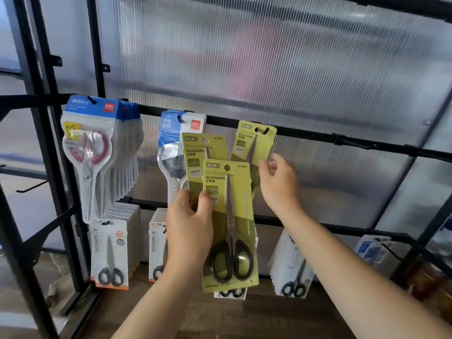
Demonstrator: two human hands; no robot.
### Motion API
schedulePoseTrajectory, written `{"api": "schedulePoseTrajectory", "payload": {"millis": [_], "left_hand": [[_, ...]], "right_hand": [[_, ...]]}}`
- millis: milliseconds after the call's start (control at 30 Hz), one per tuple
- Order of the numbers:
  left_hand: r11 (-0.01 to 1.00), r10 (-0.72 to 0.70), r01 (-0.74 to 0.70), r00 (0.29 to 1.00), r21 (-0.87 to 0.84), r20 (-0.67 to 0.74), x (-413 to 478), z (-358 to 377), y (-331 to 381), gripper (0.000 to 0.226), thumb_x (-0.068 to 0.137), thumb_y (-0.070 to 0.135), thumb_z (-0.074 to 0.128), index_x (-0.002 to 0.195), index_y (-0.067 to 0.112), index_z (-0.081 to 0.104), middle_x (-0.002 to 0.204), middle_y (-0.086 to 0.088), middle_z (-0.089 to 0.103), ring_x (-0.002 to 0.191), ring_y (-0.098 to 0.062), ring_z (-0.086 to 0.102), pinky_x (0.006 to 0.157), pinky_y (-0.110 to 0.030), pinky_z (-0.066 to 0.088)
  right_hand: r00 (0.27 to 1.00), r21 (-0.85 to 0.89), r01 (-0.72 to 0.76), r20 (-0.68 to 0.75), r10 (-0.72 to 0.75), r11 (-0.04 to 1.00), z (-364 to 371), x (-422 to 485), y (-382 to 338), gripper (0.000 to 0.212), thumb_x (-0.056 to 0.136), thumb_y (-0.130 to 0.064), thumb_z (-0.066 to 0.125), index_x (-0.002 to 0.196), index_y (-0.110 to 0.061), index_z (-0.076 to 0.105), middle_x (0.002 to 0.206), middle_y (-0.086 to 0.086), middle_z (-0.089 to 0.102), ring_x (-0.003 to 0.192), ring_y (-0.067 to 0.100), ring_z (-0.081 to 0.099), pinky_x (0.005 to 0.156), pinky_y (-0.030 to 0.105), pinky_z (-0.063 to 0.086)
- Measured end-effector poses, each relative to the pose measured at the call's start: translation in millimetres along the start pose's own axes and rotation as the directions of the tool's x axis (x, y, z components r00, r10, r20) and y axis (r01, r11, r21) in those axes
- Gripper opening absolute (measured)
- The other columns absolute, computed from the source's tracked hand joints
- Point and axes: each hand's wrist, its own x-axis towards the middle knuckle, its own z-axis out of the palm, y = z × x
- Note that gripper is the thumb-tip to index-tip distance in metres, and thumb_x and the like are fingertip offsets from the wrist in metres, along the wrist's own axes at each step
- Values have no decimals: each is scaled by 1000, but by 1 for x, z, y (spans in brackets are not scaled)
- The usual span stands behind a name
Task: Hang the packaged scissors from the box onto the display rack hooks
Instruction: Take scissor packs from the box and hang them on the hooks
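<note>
1. The rear yellow-green card pack of scissors (pixel 195 152) shows only its top. The front yellow-green card pack of black-handled scissors (pixel 231 216) and the left hand (pixel 189 231) gripping both cover the rest.
2. The right hand (pixel 278 184) hides the lower part of the hung yellow-green card pack (pixel 254 143); whether it is pinching or just touching the pack is unclear.
3. Shapes behind the ribbed translucent plastic panel (pixel 269 69) are blurred.
4. The brown objects at lower right (pixel 430 285) are blurred beyond telling.

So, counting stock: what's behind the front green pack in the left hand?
A second green pack sticks out up-left behind the front green pack, both held by the left hand. Any further packs would be covered.

Hands (pixel 189 231) (pixel 278 184) at green scissor packs (pixel 231 216)
</note>
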Motion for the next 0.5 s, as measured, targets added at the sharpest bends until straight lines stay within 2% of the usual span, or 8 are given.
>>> {"api": "schedulePoseTrajectory", "payload": {"millis": [100,200,267,333,400,500], "left_hand": [[1000,12,-12,1000,9,-5,-1,2,1,29,100,21,53,77,3,49,59,-3,41,43,-5,29,38,-15,24],[999,34,-34,999,7,24,-2,4,2,31,99,25,54,79,3,50,63,-15,43,51,-9,38,45,-21,31],[999,34,-33,998,-25,52,-3,5,2,33,98,30,56,86,-1,54,67,-20,48,58,-18,42,51,-31,34],[998,47,-45,997,-44,58,-4,7,1,37,98,31,55,83,-2,50,67,-16,48,59,-18,40,54,-33,33],[997,73,-72,996,-36,46,-5,8,2,37,99,26,53,78,-3,45,66,-11,46,56,-13,37,51,-27,31],[995,104,-104,994,-10,24,-4,8,2,34,100,19,53,74,0,44,61,-9,41,48,-7,31,43,-18,26]], "right_hand": [[983,155,16,176,-44,988,-11,-23,-9,35,99,-42,48,111,-16,67,97,-5,68,90,10,62,74,26,50],[966,241,1,251,-63,971,-15,-33,-15,22,95,-36,60,99,-16,69,91,2,71,89,16,66,80,32,53],[975,324,-41,222,-34,945,-18,-31,-17,9,93,-30,65,93,-22,68,90,-1,72,89,13,67,85,34,55],[989,387,-55,149,-4,920,-22,-23,-19,3,93,-28,65,93,-25,66,93,-6,71,91,9,66,90,35,55],[998,420,-49,52,30,906,-29,-14,-21,5,95,-28,63,94,-25,66,94,-3,71,90,13,67,89,39,55],[998,424,5,-63,24,906,-38,-1,-22,17,97,-24,61,84,-14,66,93,15,70,87,31,64,83,46,52]]}}
